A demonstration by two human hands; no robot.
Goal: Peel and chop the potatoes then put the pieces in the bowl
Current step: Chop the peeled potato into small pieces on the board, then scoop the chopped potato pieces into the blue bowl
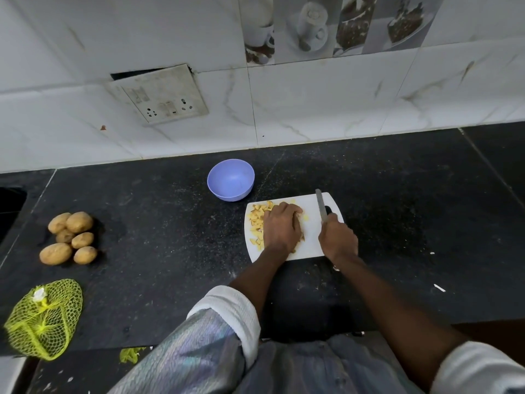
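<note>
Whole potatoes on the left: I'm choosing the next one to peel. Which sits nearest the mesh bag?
The large potato at the pile's front-left corner; the others lie farther from the yellow mesh bag.

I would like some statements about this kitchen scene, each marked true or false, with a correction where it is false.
1. The bowl already holds potato pieces. False: it is empty.
2. The right hand holds the knife. True.
3. The chopped pieces lie on the cutting board. True.
4. The whole potatoes are inside the net bag. False: they lie loose on the counter, apart from the bag.
5. The left hand rests on the board among the pieces. True.
6. The bowl stands on the cutting board. False: it stands on the counter beyond the board.
</note>
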